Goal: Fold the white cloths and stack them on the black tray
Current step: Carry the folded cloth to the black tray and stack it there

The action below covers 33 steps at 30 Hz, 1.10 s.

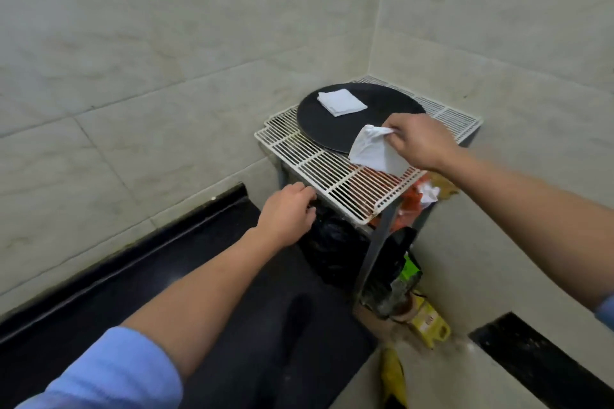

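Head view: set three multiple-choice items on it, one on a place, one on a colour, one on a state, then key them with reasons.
1. Where does the folded cloth lie?
A. on the black tray
B. on the floor
C. on a chair

2. What colour are the sleeves?
A. red
B. light blue
C. black

3. What is the right hand doing?
A. hanging empty
B. pressing flat on the tray
C. pinching a loose cloth

Key:
1 A: it rests flat on the tray's far-left part.
2 B: both cuffs show light blue at the frame's edges.
3 C: its fingers pinch the cloth's top, and the rest hangs down.
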Each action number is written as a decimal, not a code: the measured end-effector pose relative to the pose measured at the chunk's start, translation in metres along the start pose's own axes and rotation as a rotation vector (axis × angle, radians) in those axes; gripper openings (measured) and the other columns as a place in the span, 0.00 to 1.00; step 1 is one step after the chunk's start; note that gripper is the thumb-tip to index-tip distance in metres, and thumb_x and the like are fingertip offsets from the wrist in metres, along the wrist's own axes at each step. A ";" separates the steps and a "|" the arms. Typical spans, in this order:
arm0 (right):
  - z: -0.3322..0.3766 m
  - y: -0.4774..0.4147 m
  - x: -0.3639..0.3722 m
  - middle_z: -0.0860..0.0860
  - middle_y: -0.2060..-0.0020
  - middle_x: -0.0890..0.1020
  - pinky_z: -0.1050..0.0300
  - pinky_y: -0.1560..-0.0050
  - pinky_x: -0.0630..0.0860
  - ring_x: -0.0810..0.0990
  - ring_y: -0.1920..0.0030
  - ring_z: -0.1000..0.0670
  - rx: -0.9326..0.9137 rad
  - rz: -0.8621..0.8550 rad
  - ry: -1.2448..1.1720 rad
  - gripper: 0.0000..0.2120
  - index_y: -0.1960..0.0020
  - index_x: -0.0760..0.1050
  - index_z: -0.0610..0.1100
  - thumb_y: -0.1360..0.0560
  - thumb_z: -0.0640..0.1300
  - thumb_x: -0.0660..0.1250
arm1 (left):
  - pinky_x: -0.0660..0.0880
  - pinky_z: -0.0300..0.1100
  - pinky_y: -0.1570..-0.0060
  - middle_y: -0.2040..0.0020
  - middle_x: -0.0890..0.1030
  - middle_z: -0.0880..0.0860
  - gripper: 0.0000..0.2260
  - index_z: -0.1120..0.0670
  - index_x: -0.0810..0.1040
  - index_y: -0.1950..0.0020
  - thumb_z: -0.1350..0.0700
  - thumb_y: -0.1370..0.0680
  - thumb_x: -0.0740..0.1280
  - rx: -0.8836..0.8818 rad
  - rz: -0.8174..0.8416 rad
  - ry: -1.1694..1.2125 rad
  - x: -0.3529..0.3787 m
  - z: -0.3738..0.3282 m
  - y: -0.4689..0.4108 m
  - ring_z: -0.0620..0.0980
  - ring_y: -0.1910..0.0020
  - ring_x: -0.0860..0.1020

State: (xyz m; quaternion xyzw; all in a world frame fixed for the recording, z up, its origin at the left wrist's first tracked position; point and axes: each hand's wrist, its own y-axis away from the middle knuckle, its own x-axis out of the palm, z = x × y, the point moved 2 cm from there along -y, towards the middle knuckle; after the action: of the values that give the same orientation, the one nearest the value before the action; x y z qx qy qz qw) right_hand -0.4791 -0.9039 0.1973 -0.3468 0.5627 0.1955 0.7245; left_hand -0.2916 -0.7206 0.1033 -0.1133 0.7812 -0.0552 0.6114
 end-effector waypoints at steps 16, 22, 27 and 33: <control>-0.099 -0.246 0.048 0.48 0.49 0.80 0.55 0.58 0.65 0.76 0.48 0.44 -0.391 0.213 -0.078 0.09 0.46 0.77 0.47 0.22 0.46 0.61 | 0.73 0.51 0.48 0.48 0.75 0.54 0.11 0.55 0.75 0.43 0.52 0.23 0.63 -0.385 -0.061 -0.072 0.040 -0.035 -0.209 0.55 0.48 0.73; -0.091 -0.301 0.087 0.47 0.48 0.80 0.54 0.57 0.66 0.76 0.49 0.43 -0.428 0.271 0.018 0.09 0.46 0.75 0.48 0.22 0.45 0.58 | 0.72 0.50 0.47 0.48 0.75 0.53 0.11 0.54 0.75 0.44 0.52 0.23 0.62 -0.478 -0.075 -0.067 0.060 -0.035 -0.212 0.53 0.49 0.73; -0.085 -0.333 0.131 0.45 0.46 0.79 0.51 0.53 0.66 0.75 0.46 0.41 -0.452 0.280 0.088 0.10 0.43 0.75 0.47 0.22 0.43 0.58 | 0.72 0.50 0.48 0.50 0.76 0.52 0.09 0.55 0.77 0.47 0.52 0.23 0.62 -0.496 -0.147 -0.060 0.069 -0.033 -0.210 0.51 0.52 0.72; -0.082 -0.321 0.189 0.41 0.39 0.74 0.44 0.43 0.69 0.71 0.39 0.38 -0.442 0.184 -0.038 0.17 0.33 0.69 0.44 0.21 0.43 0.58 | 0.72 0.49 0.49 0.50 0.75 0.51 0.11 0.55 0.78 0.47 0.53 0.24 0.60 -0.508 -0.176 -0.046 0.075 -0.029 -0.209 0.51 0.52 0.72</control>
State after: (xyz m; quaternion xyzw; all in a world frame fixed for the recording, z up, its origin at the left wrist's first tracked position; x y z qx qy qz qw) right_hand -0.2633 -1.2027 0.0980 -0.4404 0.5217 0.3857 0.6206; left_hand -0.3139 -0.9427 0.0870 -0.3320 0.7431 0.0922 0.5737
